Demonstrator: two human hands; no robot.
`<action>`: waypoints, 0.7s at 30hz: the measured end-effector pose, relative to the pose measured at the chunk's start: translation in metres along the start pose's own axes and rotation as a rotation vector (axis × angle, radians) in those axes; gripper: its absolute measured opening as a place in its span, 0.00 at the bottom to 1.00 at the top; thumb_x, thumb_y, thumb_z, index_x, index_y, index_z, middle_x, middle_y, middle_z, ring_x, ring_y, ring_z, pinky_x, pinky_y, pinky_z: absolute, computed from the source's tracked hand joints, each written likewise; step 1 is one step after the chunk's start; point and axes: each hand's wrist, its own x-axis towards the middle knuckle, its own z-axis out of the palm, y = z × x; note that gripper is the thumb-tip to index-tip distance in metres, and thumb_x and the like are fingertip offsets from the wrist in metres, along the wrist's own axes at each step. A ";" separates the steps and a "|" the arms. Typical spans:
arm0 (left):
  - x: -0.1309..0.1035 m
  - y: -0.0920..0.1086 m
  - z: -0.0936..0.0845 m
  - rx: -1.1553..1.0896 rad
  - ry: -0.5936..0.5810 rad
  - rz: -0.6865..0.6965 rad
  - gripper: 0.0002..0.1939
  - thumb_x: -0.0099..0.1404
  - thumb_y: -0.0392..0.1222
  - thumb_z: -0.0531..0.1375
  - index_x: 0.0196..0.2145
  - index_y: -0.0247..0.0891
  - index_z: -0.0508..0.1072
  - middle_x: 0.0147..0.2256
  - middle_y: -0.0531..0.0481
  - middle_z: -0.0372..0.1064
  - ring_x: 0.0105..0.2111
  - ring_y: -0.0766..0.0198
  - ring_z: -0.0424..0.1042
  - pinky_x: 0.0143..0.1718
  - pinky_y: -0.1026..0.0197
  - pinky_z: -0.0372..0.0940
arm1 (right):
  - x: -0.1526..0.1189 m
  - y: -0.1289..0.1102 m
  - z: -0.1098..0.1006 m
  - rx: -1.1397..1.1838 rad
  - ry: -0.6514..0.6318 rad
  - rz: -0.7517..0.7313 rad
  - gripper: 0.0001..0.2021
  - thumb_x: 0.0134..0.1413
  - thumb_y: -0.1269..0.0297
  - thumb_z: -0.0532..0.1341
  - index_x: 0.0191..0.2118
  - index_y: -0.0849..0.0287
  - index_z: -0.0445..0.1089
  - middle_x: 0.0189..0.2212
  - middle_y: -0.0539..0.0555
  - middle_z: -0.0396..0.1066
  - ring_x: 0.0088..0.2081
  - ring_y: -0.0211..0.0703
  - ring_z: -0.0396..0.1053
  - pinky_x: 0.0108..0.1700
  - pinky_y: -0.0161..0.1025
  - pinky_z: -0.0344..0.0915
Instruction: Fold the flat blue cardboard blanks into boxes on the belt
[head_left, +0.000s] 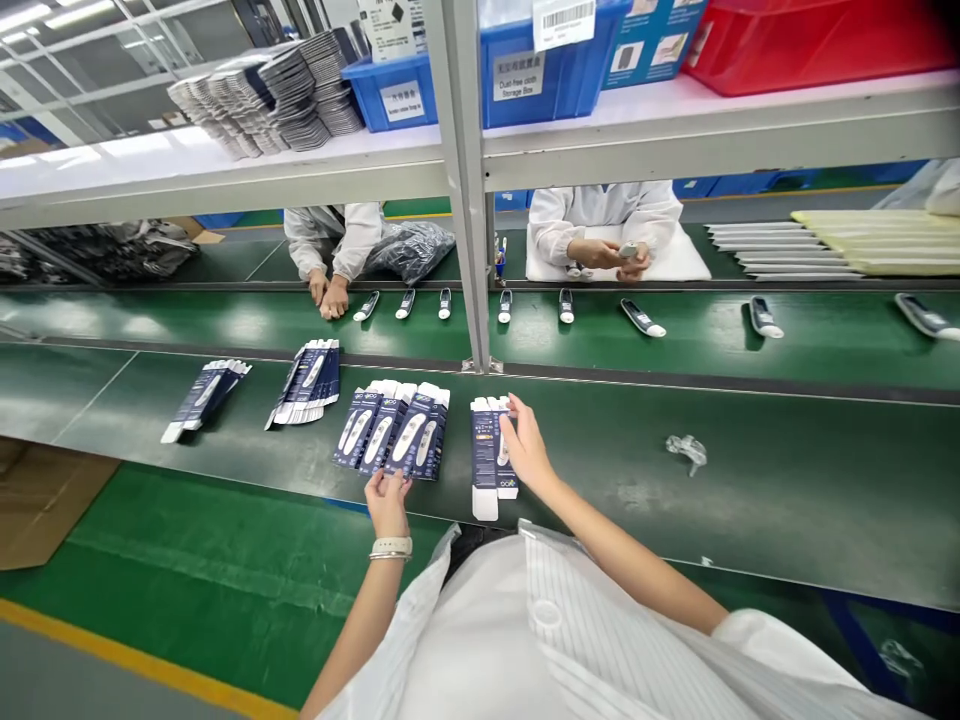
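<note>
Touching fanned cartons [409, 435], left hand [388, 506], grip unclear; right hand [529, 447] holding flattened carton [484, 452].

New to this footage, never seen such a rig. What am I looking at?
No machine: a person works bare-handed, and this single picture comes from a camera on their head, looking forward and down.

The left hand touches the lower edge of a fanned row of cartons. The right hand is on one or two more flat cartons. Whether either hand grips is unclear.

Also on the dark green work surface: two carton piles further left, and crumpled clear plastic to the right.

Beyond, handheld devices line a green belt; two co-workers are behind it.
</note>
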 end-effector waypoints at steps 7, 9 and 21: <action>0.020 -0.026 -0.014 0.127 0.141 -0.063 0.14 0.58 0.48 0.57 0.29 0.39 0.54 0.25 0.53 0.61 0.25 0.66 0.69 0.32 0.56 0.69 | -0.017 0.048 0.004 -0.051 -0.034 0.210 0.26 0.58 0.52 0.47 0.58 0.60 0.53 0.51 0.62 0.60 0.51 0.49 0.60 0.54 0.49 0.56; 0.013 -0.031 -0.017 0.231 0.198 -0.026 0.15 0.58 0.51 0.55 0.30 0.39 0.54 0.26 0.53 0.60 0.25 0.64 0.68 0.29 0.55 0.68 | -0.021 0.061 0.007 -0.062 -0.059 0.299 0.24 0.56 0.54 0.49 0.55 0.59 0.57 0.50 0.60 0.61 0.50 0.49 0.61 0.53 0.47 0.57; -0.031 -0.070 0.092 0.941 -0.489 0.189 0.25 0.47 0.42 0.63 0.44 0.31 0.67 0.46 0.36 0.64 0.50 0.47 0.62 0.53 0.49 0.55 | -0.031 0.108 0.033 0.032 -0.035 0.712 0.09 0.46 0.74 0.61 0.37 0.62 0.68 0.29 0.51 0.70 0.32 0.38 0.69 0.39 0.37 0.65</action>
